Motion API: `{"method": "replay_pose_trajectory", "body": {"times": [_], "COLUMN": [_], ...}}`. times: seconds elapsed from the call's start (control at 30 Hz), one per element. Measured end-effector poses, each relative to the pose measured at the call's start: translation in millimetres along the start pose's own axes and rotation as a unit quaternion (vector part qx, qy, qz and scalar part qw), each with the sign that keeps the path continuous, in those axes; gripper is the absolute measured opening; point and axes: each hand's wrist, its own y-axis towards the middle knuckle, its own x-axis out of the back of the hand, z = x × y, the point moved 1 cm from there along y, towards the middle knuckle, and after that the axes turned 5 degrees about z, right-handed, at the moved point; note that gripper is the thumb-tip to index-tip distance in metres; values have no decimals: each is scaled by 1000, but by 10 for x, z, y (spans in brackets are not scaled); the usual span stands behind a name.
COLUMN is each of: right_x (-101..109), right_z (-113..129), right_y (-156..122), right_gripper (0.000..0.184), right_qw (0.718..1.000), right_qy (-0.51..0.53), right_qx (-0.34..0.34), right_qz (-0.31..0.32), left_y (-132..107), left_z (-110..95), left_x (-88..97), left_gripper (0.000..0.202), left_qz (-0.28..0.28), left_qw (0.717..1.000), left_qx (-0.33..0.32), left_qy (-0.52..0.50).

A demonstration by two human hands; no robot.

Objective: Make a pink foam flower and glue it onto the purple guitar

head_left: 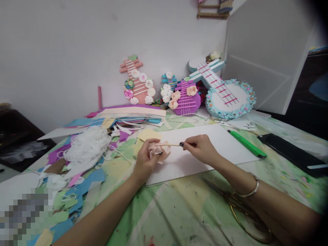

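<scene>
My left hand (146, 158) is closed around a pale peach paper flower (165, 158), holding it above a white board (194, 162). Between the fingertips of my right hand (200, 146) is a thin, light-coloured stick (172, 145). Its far end reaches to the upper part of the flower; whether it touches the petals or goes between them I cannot tell. Partly under my right forearm lies a pair of scissors (237, 201) with gold handles.
White string (88, 145) lies heaped at left among coloured paper scraps (87, 189). A green cutter (247, 143) and a black phone-like slab (292, 153) lie right. Along the wall lean a pink instrument model (139, 87), a purple one (187, 99) and a blue-white one (228, 97).
</scene>
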Motion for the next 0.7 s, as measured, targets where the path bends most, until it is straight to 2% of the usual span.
{"method": "replay_pose_trajectory", "body": {"times": [0.17,0.33,0.43,0.6,0.7], "right_x": [12,-5,-13,15,27], "right_z": [-2,-56,-61,-6,8], "right_y": [3,40,43,3,-9], "right_gripper": [31,33,35,32,33], "right_qw": [1000,988,982,1000,999], "right_qy": [10,125,142,16,-16], "right_qx": [9,-54,-66,8,34], "right_qz": [-1,74,102,14,1], "left_y": [-5,21,44,49,37], "left_z": [-9,-55,-50,-28,-28], "left_x": [11,9,11,37,45], "left_gripper": [32,42,37,26,24], "left_qz": [15,-21,-27,-11,5], "left_qw": [1000,999,997,999,999], "left_qx": [-5,28,40,29,48], "left_qy": [2,-41,-67,-34,-20]}}
